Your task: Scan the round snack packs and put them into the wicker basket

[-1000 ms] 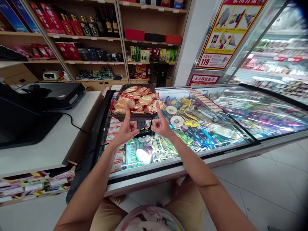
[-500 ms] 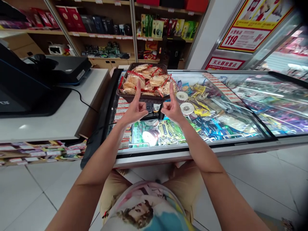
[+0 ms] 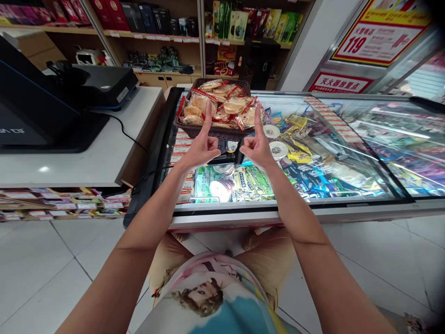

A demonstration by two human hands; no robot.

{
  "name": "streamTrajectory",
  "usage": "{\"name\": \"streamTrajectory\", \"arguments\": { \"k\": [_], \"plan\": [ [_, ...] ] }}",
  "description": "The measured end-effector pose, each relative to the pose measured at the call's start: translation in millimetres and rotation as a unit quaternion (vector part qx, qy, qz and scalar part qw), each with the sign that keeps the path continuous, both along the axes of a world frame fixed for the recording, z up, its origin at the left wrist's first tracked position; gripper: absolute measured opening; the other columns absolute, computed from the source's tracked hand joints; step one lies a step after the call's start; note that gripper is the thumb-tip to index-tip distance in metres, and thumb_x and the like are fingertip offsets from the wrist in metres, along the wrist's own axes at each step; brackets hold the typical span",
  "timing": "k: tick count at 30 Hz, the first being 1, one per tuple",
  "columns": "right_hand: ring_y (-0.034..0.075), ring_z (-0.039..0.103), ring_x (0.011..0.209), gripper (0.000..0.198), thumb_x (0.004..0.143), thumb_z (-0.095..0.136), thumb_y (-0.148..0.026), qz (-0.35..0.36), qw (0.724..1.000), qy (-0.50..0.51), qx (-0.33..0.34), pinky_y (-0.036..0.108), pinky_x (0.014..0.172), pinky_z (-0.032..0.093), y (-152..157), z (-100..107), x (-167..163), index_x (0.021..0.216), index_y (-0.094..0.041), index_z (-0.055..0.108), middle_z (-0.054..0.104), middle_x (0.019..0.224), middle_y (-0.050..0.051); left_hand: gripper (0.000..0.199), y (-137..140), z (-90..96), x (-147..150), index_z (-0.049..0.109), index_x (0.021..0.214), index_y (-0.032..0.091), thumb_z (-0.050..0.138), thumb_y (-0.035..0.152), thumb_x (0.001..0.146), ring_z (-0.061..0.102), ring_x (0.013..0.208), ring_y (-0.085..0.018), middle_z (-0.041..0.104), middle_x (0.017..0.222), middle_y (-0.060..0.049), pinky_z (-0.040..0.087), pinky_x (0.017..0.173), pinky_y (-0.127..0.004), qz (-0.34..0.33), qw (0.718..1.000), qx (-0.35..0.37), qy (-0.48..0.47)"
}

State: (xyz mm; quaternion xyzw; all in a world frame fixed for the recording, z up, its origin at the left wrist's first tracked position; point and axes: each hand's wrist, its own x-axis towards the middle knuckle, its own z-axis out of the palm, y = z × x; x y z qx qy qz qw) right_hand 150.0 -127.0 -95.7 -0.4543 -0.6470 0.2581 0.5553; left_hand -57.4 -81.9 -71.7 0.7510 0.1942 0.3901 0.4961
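Observation:
My left hand (image 3: 202, 147) is raised in front of a dark woven basket (image 3: 227, 134), its index finger stretched upward and the other fingers curled in. My right hand (image 3: 259, 147) mirrors it, index finger up and thumb pointing inward. Neither hand holds anything; index finger and thumb stand apart on both. Behind the fingertips, the basket is heaped with round flat pastries (image 3: 235, 105) in clear, red-edged wrappers. It rests on the glass top of a chest freezer (image 3: 222, 220). Between my hands is a black object (image 3: 227, 159), partly hidden, whose kind I cannot make out.
Frozen treats in packets (image 3: 314, 174) and round white-lidded tubs (image 3: 278, 150) show through the glass. At left, a white counter (image 3: 93, 169) carries a black screen stand (image 3: 38, 111) and a scale-like device (image 3: 107, 86). Stocked shelves (image 3: 156, 37) stand behind; red-and-white signs (image 3: 371, 45) are at right.
The whole scene has shifted slightly right and up in view as the camera moved. Both hands keep the same raised pose before the basket.

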Motion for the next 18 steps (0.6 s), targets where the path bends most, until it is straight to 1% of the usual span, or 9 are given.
{"name": "streamTrajectory", "arguments": {
  "k": [6, 8, 10, 11, 12, 13, 14, 16, 18],
  "plan": [
    [0.008, 0.025, 0.044, 0.096, 0.071, 0.061, -0.006, 0.01, 1.0, 0.01, -0.005, 0.02, 0.045, 0.025, -0.7, 2.6, -1.9, 0.157, -0.025, 0.022, 0.03, 0.053, -0.014, 0.106, -3.6, 1.7, -0.1, 0.018, 0.158, 0.023, 0.063, 0.0, 0.065, 0.029, 0.045, -0.006, 0.033, 0.053, 0.015, 0.021, 0.047, -0.02, 0.001, 1.0, -0.012, 0.004],
    [0.008, 0.025, 0.044, 0.092, 0.073, 0.062, -0.009, 0.005, 1.0, 0.013, 0.001, 0.02, 0.045, 0.025, 0.3, 1.7, -3.2, 0.156, -0.024, 0.026, 0.029, 0.052, -0.014, 0.102, -2.3, -0.7, 1.4, 0.023, 0.157, 0.023, 0.066, 0.002, 0.067, 0.028, 0.046, -0.006, 0.034, 0.053, 0.014, 0.022, 0.047, -0.02, 0.009, 1.0, 0.0, 0.007],
    [0.008, 0.025, 0.044, 0.078, 0.079, 0.064, -0.017, -0.022, 0.999, 0.028, 0.015, 0.021, 0.046, 0.026, 2.6, -0.6, -3.0, 0.151, -0.023, 0.037, 0.029, 0.051, -0.013, 0.086, 1.1, -5.0, 4.2, 0.039, 0.151, 0.023, 0.07, 0.009, 0.072, 0.029, 0.048, -0.007, 0.035, 0.055, 0.013, 0.024, 0.049, -0.021, 0.059, 0.998, 0.03, -0.012],
    [0.008, 0.026, 0.044, 0.066, 0.082, 0.063, -0.022, -0.045, 0.998, 0.039, 0.025, 0.022, 0.046, 0.026, 4.2, -2.0, -2.1, 0.146, -0.022, 0.045, 0.031, 0.051, -0.012, 0.069, 3.4, -7.5, 5.8, 0.051, 0.141, 0.021, 0.072, 0.016, 0.075, 0.03, 0.049, -0.007, 0.037, 0.055, 0.012, 0.025, 0.05, -0.021, 0.107, 0.993, 0.046, -0.032],
    [0.008, 0.027, 0.044, 0.052, 0.086, 0.061, -0.029, -0.074, 0.995, 0.052, 0.035, 0.022, 0.047, 0.026, 5.9, -3.3, -0.7, 0.137, -0.02, 0.056, 0.032, 0.05, -0.011, 0.048, 5.8, -10.0, 7.2, 0.063, 0.126, 0.019, 0.072, 0.024, 0.079, 0.03, 0.05, -0.007, 0.038, 0.056, 0.01, 0.026, 0.051, -0.022, 0.159, 0.984, 0.058, -0.052],
    [0.008, 0.028, 0.044, 0.039, 0.09, 0.058, -0.037, -0.109, 0.991, 0.064, 0.043, 0.023, 0.047, 0.026, 7.7, -4.5, 1.3, 0.123, -0.019, 0.066, 0.033, 0.049, -0.01, 0.029, 8.1, -12.2, 8.3, 0.07, 0.107, 0.017, 0.071, 0.032, 0.082, 0.031, 0.051, -0.007, 0.039, 0.056, 0.009, 0.026, 0.051, -0.022, 0.207, 0.974, 0.062, -0.065],
    [0.009, 0.029, 0.043, 0.035, 0.092, 0.054, -0.044, -0.146, 0.985, 0.074, 0.048, 0.024, 0.047, 0.027, 9.5, -5.4, 3.7, 0.106, -0.017, 0.072, 0.034, 0.048, -0.009, 0.024, 10.0, -14.1, 9.1, 0.07, 0.091, 0.016, 0.069, 0.038, 0.084, 0.031, 0.051, -0.007, 0.04, 0.056, 0.007, 0.025, 0.051, -0.023, 0.234, 0.968, 0.063, -0.07],
    [0.009, 0.033, 0.042, 0.05, 0.094, 0.047, -0.055, -0.221, 0.97, 0.09, 0.051, 0.025, 0.048, 0.03, 12.9, -6.4, 8.8, 0.073, -0.016, 0.072, 0.035, 0.044, -0.006, 0.031, 12.2, -16.9, 9.6, 0.064, 0.076, 0.016, 0.065, 0.045, 0.087, 0.033, 0.051, -0.007, 0.044, 0.057, 0.006, 0.024, 0.049, -0.022, 0.249, 0.965, 0.065, -0.059],
    [0.01, 0.037, 0.041, 0.06, 0.094, 0.044, -0.06, -0.283, 0.953, 0.095, 0.045, 0.026, 0.051, 0.033, 16.0, -6.5, 13.2, 0.056, -0.017, 0.064, 0.037, 0.041, -0.005, 0.032, 12.1, -19.2, 9.2, 0.062, 0.075, 0.016, 0.064, 0.046, 0.087, 0.036, 0.051, -0.007, 0.046, 0.057, 0.005, 0.025, 0.049, -0.022, 0.247, 0.966, 0.071, -0.031]
  ]
}}
